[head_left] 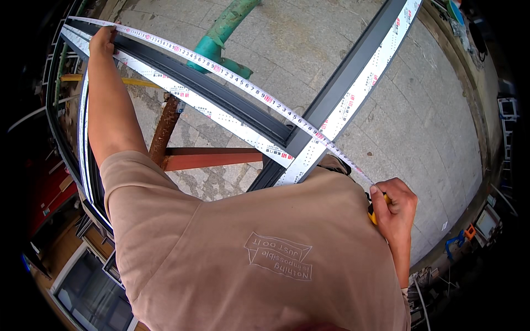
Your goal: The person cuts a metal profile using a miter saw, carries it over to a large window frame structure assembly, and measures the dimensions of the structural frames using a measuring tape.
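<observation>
A white tape measure blade with black and red markings runs in a slanting line from far left to near right, over a dark grey metal frame covered partly by white printed film. At the far left corner, my left hand is closed at the frame's edge with its fingertips against the blade; part of the grip is hidden. My right hand is wrapped round the yellow and black tape measure case, to the right of my body. Where the blade crosses the upright bar, it lies over the film-covered joint.
Under the frame stand a green pipe support, a rusty post and a reddish-brown beam. Grey paving spreads to the right. A blue and orange tool lies at the right edge; a glazed panel is at lower left.
</observation>
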Demonstrator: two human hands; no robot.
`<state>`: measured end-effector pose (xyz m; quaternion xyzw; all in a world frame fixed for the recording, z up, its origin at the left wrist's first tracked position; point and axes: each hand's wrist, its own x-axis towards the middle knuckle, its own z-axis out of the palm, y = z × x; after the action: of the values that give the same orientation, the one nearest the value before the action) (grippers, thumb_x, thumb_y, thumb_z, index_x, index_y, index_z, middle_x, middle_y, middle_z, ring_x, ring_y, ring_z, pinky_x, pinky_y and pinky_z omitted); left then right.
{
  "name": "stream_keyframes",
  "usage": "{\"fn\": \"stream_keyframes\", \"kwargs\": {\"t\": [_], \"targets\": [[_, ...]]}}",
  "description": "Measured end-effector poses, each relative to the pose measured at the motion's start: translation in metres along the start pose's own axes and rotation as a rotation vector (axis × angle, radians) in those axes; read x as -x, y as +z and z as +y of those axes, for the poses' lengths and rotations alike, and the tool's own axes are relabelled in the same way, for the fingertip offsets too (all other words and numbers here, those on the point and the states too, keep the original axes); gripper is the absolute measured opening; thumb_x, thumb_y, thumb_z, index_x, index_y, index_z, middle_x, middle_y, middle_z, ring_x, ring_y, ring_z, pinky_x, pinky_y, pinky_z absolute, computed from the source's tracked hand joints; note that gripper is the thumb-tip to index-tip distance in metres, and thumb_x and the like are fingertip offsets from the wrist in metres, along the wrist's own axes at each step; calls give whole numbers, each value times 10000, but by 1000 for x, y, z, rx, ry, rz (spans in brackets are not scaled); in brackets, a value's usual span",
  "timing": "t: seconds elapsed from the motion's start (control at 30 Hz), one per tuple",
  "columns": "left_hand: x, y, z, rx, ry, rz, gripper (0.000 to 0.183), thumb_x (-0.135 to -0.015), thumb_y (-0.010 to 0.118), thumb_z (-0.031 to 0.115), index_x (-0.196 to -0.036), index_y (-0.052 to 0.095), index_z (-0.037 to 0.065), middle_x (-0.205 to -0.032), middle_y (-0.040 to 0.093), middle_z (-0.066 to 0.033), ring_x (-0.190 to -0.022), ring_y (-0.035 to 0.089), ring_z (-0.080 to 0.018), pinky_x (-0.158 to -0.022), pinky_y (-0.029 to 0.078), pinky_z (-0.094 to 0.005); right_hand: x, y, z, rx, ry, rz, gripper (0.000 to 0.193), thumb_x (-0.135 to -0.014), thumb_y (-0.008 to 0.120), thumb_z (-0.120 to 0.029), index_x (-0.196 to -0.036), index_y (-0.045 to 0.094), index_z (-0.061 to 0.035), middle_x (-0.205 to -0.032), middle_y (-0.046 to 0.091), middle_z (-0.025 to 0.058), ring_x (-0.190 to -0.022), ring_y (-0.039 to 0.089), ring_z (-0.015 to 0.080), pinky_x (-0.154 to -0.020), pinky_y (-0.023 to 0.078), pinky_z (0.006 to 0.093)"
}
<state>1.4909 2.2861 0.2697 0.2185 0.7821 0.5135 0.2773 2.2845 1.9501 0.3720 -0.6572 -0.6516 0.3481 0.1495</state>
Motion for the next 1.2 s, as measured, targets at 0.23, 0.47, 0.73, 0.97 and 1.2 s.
{"fn": "stream_keyframes", "kwargs": {"t": [0.23,0.47,0.73,0.97,1.2], "targets": [[8,2,4,-37,-24,21,355,-980,611,-22,-1331,560,-43,-1233,780,-137,-1090,724,-234,-991,567,-317,0,1,1,-3,-12,5,50,-882,763,-24,-851,754,14,-749,685,146,-683,674,291,-648,524,372],[14,7,8,-7,-38,23,300,-998,589,-7,-1297,576,-36,-1241,785,-116,-1103,729,-212,-1001,577,-296,0,1,3,-12,-7,9,51,-881,766,-24,-850,753,14,-745,686,145,-681,672,291,-645,523,374],[6,1,2,-47,-36,33,276,-997,599,-7,-1271,601,-30,-1201,798,-96,-1059,744,-195,-959,561,-294,1,2,3,-8,-23,8,47,-882,765,-22,-851,754,11,-746,681,141,-671,664,284,-637,517,371],[17,9,8,10,-29,31,306,-989,594,-6,-1294,590,-30,-1244,786,-102,-1087,737,-190,-952,567,-270,1,1,1,-21,10,7,44,-882,762,-18,-849,754,11,-734,670,135,-652,649,273,-626,506,361],[15,4,9,-33,-45,33,313,-992,589,-4,-1305,586,-28,-1244,790,-104,-1058,738,-188,-926,570,-290,0,1,2,-22,3,10,45,-881,762,-16,-847,753,12,-731,669,137,-654,650,273,-627,507,363]]}}
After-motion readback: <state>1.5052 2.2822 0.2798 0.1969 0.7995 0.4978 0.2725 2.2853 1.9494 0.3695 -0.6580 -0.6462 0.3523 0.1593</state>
